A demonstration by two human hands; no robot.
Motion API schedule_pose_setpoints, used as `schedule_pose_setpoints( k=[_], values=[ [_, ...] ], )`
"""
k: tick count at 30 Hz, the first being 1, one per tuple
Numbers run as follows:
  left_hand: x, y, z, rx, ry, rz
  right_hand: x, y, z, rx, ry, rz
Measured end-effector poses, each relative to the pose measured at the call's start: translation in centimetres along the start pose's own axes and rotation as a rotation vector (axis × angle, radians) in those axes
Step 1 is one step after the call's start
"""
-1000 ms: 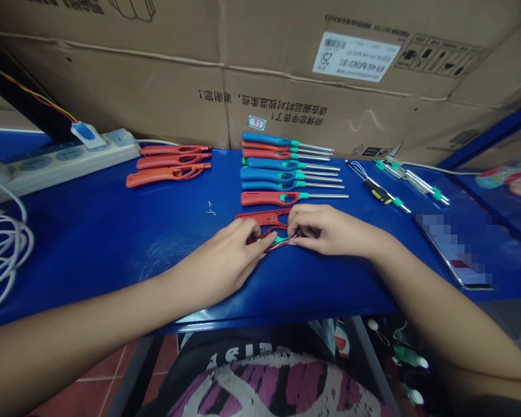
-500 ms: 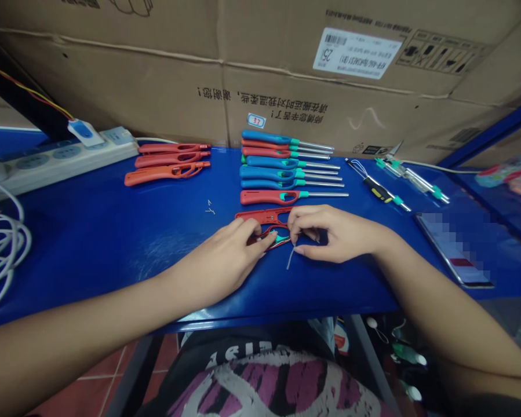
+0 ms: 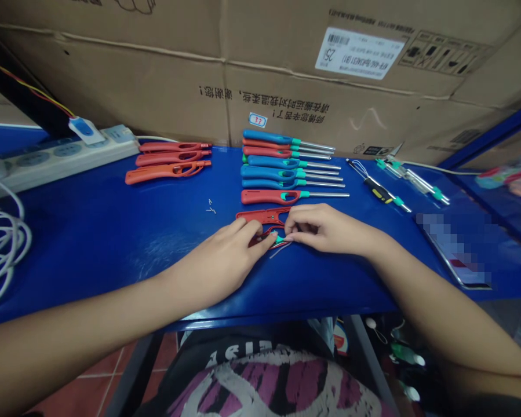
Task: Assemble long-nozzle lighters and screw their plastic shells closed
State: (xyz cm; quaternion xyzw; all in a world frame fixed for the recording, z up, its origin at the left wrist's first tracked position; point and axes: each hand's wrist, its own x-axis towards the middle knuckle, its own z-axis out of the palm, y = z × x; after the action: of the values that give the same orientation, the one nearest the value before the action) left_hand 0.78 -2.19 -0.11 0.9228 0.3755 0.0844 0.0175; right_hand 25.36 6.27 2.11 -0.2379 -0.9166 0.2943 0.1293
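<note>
- Blue table (image 3: 330, 284), cardboard box (image 3: 164, 98) beyond both hands.
- Left hand (image 3: 234, 252) grips open red lighter casing (image 3: 281, 245), sitting between hands.
- Right hand (image 3: 319, 229) pinches thin wire (image 3: 280, 249) at casing.
- Red shell half (image 3: 258, 217) just beyond fingertips.

A black T-shirt (image 3: 190, 362) covers the torso, its front printed with chunky white lettering (image 3: 243, 351) near the table edge. Nearer the wearer spreads a large purple graphic (image 3: 286, 379), streaked with black and crossed by broad, curving off-white strokes. A dark sleeve (image 3: 490, 403) edges the right arm (image 3: 434, 307); both forearms and hands are bare.
</note>
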Motion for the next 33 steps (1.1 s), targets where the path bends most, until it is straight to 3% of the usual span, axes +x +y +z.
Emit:
schedule_pose_setpoints(
  k=[8,18,27,30,33],
  values=[
    [-0.2,0.3,-0.3,0.044,-0.024,-0.014,0.1,0.3,0.4,0.072,0.03,0.015],
    [-0.5,-0.2,1.0,0.022,0.035,-0.023,0.4,-0.1,0.3,0.093,0.043,0.05],
    [-0.3,0.0,0.4,-0.027,0.017,-0.031,0.2,0.4,0.1,0.12,0.068,0.034],
    [-0.4,-0.1,0.7,-0.032,0.021,-0.027,-0.1,0.8,-1.1,0.094,0.172,0.029],
    [-0.5,-0.3,0.9,-0.031,0.031,-0.023,-1.1,2.7,-3.6,-0.1,0.438,0.066]
  ],
)
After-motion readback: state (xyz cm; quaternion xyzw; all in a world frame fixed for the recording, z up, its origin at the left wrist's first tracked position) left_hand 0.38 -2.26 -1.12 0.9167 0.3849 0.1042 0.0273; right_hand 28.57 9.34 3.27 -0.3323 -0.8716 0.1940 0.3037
